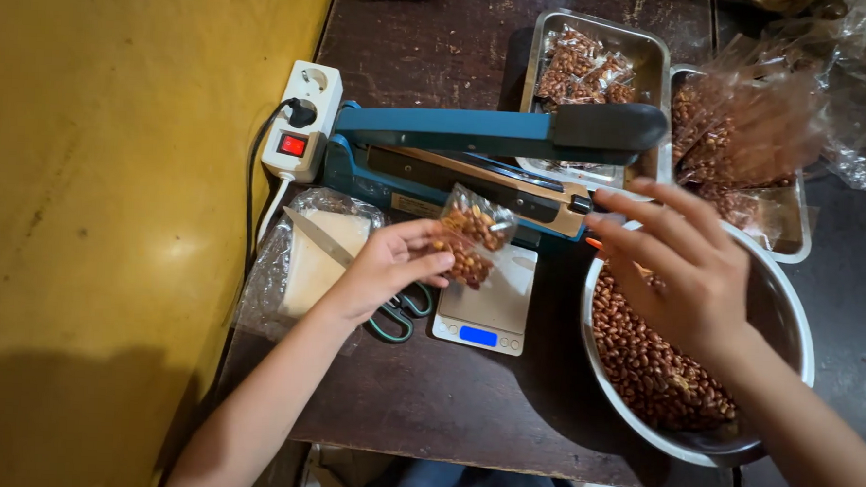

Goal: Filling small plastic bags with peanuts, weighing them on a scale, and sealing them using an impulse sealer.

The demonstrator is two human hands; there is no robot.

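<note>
A blurred plastic bag point(750, 121) at far right hides part of a metal tray point(789, 215). Near it, a steel bowl point(790, 318) holds peanuts. A blue heat sealer point(496, 134) stretches across the table above a small scale point(486, 309). The left hand point(388, 266) pinches a small bag of peanuts point(472, 237) over the scale. The right hand point(690, 269) hovers over the bowl, fingers spread, empty.

Two hands point(393, 266) point(690, 269). One small bag point(472, 237) of peanuts at centre. One sealer point(476, 158), one scale point(487, 309), one pair of scissors point(396, 315), one bowl point(785, 317) lower right, two trays point(655, 58) point(794, 225) upper right, one power strip point(302, 121) on the left.
</note>
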